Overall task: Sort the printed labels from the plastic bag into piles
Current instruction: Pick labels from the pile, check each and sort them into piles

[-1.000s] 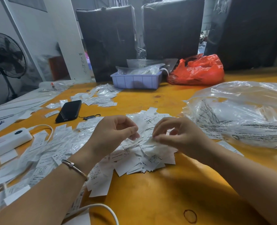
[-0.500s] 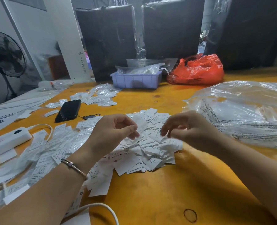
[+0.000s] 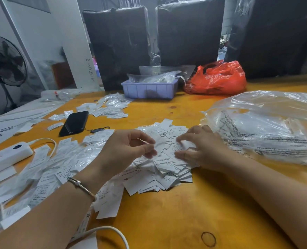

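Since the earlier frame, our right hand (image 3: 201,148) has dropped from above the heap onto the central pile of labels (image 3: 165,159), and our left hand (image 3: 127,150) has stayed in its raised pinch. We see the right hand lying palm-down on the pile's right half, its fingers (image 3: 184,138) spread and nearly straight, pressing the paper and gripping nothing, the thumb along the pile's near-right edge. The right forearm runs back from the pile toward the lower right corner of the view. The left hand hovers at the pile's left edge, wrist bent, fingers curled toward the thumb; a blurred white label appears pinched at the tips, though we cannot tell its print. A bracelet (image 3: 80,186) circles the left wrist, near and to the left of the pile.

The pile rests on the orange surface (image 3: 167,212). Just right of the pile, touching the right hand's knuckles, lies the clear plastic bag (image 3: 267,126), crumpled and printed with black text. Left of the pile spreads a wider scatter of labels (image 3: 46,169), with a white power bank (image 3: 7,157) beyond it and a black phone (image 3: 74,123) to the pile's far left. Behind the pile stand a lilac tray (image 3: 149,90) and a red bag (image 3: 217,78).
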Available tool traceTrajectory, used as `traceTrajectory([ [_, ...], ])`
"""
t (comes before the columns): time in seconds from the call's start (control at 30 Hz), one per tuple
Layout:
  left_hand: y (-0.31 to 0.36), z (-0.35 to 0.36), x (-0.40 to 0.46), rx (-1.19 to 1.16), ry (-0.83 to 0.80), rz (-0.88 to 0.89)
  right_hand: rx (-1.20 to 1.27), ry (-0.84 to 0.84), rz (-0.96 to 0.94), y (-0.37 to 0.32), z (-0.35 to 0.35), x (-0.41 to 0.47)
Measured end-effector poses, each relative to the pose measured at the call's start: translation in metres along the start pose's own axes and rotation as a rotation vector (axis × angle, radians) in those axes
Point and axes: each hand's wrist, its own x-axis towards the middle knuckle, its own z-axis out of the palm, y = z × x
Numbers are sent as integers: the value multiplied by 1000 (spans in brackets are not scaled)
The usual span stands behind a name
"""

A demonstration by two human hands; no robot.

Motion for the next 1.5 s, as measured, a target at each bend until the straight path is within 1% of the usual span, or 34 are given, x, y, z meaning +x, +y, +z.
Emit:
traceTrajectory([
  [0.17,2,1,-1,-24,-9,-14,156,8,-48,-3,-1,-2],
  [0.3,1,0,-1,-4,-4,-16,166,-75,-55,-7,-2,-2],
  [0.37,2,0,-1,4,-1,-12,160,-77,-61,-7,-3,-2],
  [0.47,1,1,-1,4,-6,-7,185,-8,-100,-5,-5,-5],
  [0.57,1,1,-1,4,-12,-10,296,119,-165,-5,-9,-10],
  [0.63,0,1,-1,-6,-19,-18,419,172,-170,-5,-14,-12],
  [0.7,-1,1,-1,-15,-34,-28,552,198,-134,-5,-19,-14],
  [0.77,-1,1,-1,-24,-62,-39,770,209,-99,-6,-26,-17],
  [0.87,-1,2,-1,-50,-99,-34,1174,176,-33,-9,-36,-20],
  [0.93,-1,3,0,-60,-112,-15,1366,118,31,-13,-42,-22],
  [1.0,0,3,0,-56,-121,2,1488,89,69,-17,-46,-23],
  [1.1,1,3,-1,-62,-131,21,1501,89,78,-20,-49,-25],
  [1.23,3,3,-3,-68,-141,70,1430,107,72,-21,-46,-27],
  [1.3,4,3,-4,-72,-144,99,1315,197,20,-22,-44,-28],
  [1.4,6,3,-5,-66,-152,131,1047,400,-117,-27,-42,-33],
  [1.43,6,3,-6,-69,-153,135,976,445,-162,-29,-42,-35],
  [1.5,6,4,-5,-66,-154,135,912,498,-219,-34,-43,-39],
])
